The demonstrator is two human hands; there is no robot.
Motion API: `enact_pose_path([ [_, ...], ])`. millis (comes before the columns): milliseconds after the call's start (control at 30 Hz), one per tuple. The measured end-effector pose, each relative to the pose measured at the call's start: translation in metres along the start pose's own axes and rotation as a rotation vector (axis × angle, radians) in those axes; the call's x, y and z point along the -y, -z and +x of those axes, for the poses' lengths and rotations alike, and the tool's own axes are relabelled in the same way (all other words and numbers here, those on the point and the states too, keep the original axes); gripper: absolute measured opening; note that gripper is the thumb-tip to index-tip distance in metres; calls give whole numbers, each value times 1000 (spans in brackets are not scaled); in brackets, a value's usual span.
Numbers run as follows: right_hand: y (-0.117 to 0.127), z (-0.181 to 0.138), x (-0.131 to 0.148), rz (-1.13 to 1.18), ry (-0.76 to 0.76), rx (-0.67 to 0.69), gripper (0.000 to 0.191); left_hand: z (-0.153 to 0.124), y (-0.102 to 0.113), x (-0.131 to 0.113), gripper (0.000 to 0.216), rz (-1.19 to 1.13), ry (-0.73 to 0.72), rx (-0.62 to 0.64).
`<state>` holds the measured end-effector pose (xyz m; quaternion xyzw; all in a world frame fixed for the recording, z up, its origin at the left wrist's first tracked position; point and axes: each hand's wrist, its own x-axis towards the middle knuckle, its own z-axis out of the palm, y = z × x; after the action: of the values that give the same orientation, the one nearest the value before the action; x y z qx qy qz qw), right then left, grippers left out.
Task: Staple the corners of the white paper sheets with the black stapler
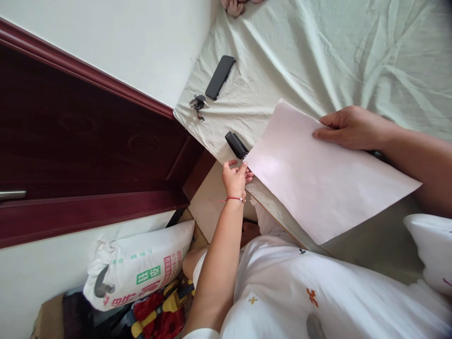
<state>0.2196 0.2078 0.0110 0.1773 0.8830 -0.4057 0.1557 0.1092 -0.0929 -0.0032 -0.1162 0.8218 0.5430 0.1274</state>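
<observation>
A large pale pinkish-white sheet of paper (328, 174) spans the middle, tilted over the edge of the bed. My left hand (236, 179), a red string bracelet at its wrist, pinches the sheet's left corner between thumb and finger. Along the far edge, my right hand (356, 127) grips the paper with its thumb on top; the fingers beneath are partly hidden. Beside the left corner lies a black stapler (236, 144), its near end close to the paper. Whether the sheet is inside its jaws, I cannot tell.
On the pale green bedsheet (282, 56) are a black phone (220, 77) and a bunch of keys (199, 102). A dark red wooden door (88, 122) stands at left. Below it are a stuffed white sack (141, 263) and yellow-and-red items (162, 310).
</observation>
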Motion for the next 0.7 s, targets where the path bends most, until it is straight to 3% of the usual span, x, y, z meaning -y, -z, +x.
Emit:
enact_pose_path([
  [133,0,0,0,20,-7,-8,38,1,1,2,40,-18,-18,1],
  [400,-1,-1,-3,50,-39,-14,43,-13,8,19,64,9,-299,56],
  [700,0,-2,-2,64,-48,-12,43,-14,9,24,60,107,-364,46],
])
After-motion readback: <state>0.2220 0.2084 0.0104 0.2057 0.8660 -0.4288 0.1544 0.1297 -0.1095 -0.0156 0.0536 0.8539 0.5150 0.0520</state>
